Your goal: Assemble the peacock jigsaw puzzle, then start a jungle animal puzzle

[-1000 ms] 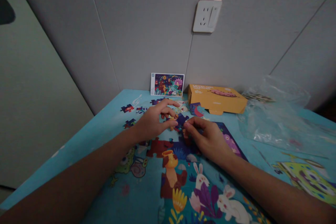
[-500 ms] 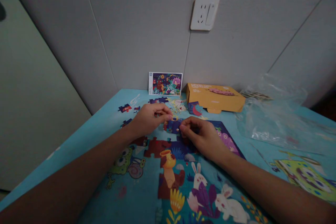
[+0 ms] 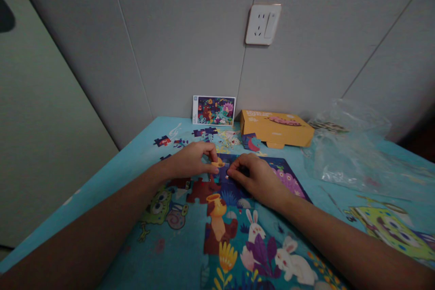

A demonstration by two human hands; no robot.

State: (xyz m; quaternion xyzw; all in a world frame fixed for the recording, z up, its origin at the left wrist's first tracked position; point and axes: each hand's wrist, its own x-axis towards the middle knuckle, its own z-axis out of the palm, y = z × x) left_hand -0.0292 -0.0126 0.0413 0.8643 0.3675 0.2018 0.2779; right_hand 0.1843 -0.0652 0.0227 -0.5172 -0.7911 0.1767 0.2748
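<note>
My left hand (image 3: pixel 193 159) is closed in a pinch at the left edge of a purple puzzle piece (image 3: pixel 222 168) with an orange shape on it. From the other side, the bent fingers of my right hand (image 3: pixel 256 176) press together on the right edge of what looks like the same piece. Below both hands lies the partly joined jigsaw puzzle (image 3: pixel 268 231), with white rabbits, yellow flowers and a brown bear holding a pot. A red-brown piece (image 3: pixel 197 190) juts from its left side, under my left wrist.
Loose puzzle pieces (image 3: pixel 162 141) lie at the back left. A picture card (image 3: pixel 214 110) leans against the wall beside a yellow box (image 3: pixel 277 129). Another piece (image 3: pixel 250 142) sits before the box. Clear plastic bags (image 3: pixel 353 158) spread at right on the blue cartoon tablecloth (image 3: pixel 136 263).
My left hand has come down and closed on the piece with the orange shape. My right hand has shifted slightly left. The piece now lies between both hands' fingertips.
</note>
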